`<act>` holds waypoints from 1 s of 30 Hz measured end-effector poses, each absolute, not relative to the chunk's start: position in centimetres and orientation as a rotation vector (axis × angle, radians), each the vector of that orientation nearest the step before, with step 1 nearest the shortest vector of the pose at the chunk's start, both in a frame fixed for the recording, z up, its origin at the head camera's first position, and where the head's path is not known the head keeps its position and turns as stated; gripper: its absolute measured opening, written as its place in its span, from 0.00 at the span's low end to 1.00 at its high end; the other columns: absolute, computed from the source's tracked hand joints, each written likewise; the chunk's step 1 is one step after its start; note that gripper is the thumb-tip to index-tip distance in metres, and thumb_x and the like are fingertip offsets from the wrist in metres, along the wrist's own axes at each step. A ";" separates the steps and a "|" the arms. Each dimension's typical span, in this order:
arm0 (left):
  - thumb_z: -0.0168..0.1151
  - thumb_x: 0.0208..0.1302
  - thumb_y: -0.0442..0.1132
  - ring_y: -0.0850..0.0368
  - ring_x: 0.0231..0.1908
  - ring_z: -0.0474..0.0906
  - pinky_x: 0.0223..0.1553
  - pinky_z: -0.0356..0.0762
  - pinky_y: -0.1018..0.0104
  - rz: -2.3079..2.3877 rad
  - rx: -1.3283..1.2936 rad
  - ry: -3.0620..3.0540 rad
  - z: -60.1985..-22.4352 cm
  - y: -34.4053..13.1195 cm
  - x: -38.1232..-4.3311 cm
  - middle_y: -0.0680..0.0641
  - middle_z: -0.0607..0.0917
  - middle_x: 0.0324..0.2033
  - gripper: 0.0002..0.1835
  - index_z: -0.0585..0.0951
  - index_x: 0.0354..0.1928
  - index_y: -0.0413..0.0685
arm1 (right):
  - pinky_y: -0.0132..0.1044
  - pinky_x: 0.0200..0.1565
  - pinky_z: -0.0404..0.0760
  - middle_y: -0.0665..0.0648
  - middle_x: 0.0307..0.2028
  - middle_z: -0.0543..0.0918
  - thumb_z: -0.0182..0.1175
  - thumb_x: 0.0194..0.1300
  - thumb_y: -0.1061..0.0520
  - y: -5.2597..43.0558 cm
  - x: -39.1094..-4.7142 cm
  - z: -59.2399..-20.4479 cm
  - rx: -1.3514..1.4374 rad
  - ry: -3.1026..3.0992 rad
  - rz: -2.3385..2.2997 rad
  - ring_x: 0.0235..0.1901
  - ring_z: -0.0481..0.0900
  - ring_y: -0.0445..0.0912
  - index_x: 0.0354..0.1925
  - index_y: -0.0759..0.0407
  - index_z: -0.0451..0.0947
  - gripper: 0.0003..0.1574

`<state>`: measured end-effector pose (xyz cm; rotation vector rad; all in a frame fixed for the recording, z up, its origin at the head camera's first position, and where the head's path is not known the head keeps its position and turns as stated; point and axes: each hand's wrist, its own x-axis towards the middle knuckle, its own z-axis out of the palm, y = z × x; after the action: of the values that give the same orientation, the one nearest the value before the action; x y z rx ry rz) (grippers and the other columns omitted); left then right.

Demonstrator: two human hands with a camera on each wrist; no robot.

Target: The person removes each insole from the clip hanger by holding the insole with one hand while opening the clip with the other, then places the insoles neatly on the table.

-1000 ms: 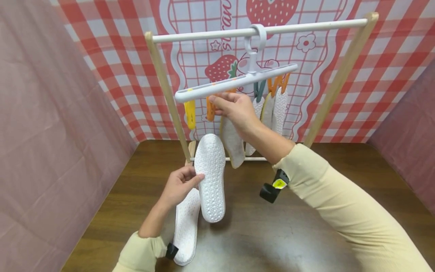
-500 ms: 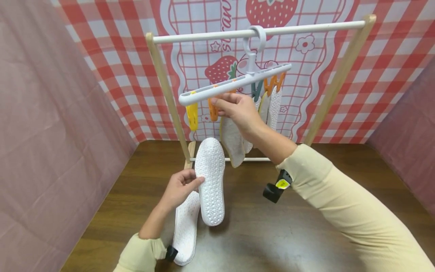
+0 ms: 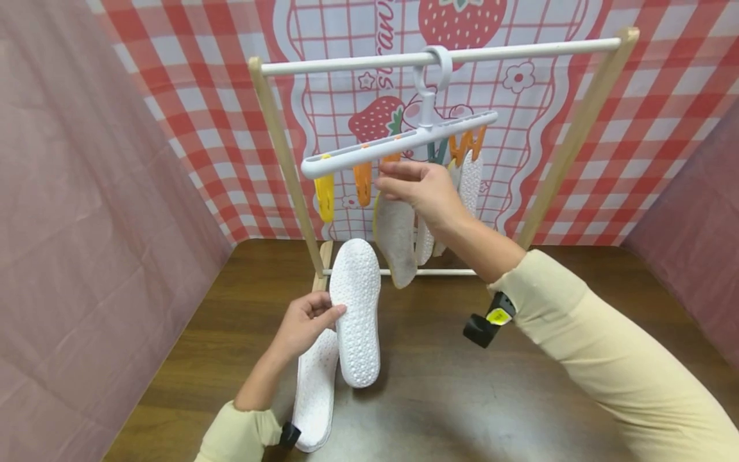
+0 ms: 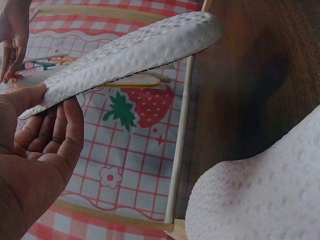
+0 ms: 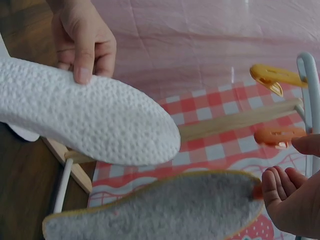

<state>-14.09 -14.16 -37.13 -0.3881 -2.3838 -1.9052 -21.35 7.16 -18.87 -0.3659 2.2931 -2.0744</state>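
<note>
My left hand [image 3: 308,324] pinches a white bumpy insole [image 3: 358,314] by its edge, thumb on the face toward me and fingers behind, as the left wrist view shows. The insole stands upright below the hanger's left end. My right hand [image 3: 430,189] is raised under the white hanger [image 3: 369,153], thumb and fingers apart with nothing between them. Left of its fingertips hangs an orange clothespin [image 3: 362,183], and beyond that a yellow clothespin [image 3: 325,196]; both hold nothing. A grey insole with a yellow edge [image 5: 165,207] hangs from another orange clothespin close by the right hand.
The hanger hooks over the white bar [image 3: 537,51] of a wooden-sided rack [image 3: 577,141]. More insoles [image 3: 470,183] hang on its right half from orange and green clothespins. A second white insole [image 3: 314,398] lies on the brown table [image 3: 427,398] under the left forearm.
My right hand has let go of the left orange clothespin and moved right. The hanger has swung slightly. My left hand has lowered a little with the insole.
</note>
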 end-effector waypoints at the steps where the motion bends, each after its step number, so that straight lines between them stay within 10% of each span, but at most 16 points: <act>1: 0.61 0.60 0.31 0.66 0.21 0.76 0.27 0.82 0.65 -1.904 -0.388 -2.386 -37.2 -14.2 -14.1 0.45 0.81 0.24 0.08 0.78 0.33 0.29 | 0.37 0.56 0.76 0.60 0.53 0.80 0.62 0.60 0.61 7.4 -21.4 -18.9 -0.362 2.299 -2.078 0.38 0.82 0.42 0.55 0.66 0.74 0.25; 20: 0.60 0.62 0.34 0.65 0.22 0.78 0.30 0.83 0.61 -1.976 -0.310 -2.471 -38.0 -13.9 -13.6 0.47 0.82 0.24 0.10 0.78 0.34 0.29 | 0.38 0.56 0.73 0.43 0.33 0.81 0.62 0.60 0.57 9.6 -23.0 -19.2 -0.272 2.346 -2.122 0.32 0.79 0.41 0.55 0.67 0.74 0.26; 30: 0.59 0.61 0.32 0.67 0.23 0.77 0.29 0.83 0.66 -2.090 -0.349 -2.455 -39.7 -13.6 -13.2 0.47 0.81 0.25 0.12 0.75 0.36 0.23 | 0.38 0.60 0.73 0.57 0.54 0.79 0.63 0.61 0.54 9.1 -23.7 -19.1 -0.267 2.370 -2.047 0.44 0.78 0.41 0.58 0.64 0.71 0.30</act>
<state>-13.23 -13.58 -39.72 -0.3495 -2.4546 -2.0903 -23.69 9.08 -19.10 -0.2673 2.3698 -2.0471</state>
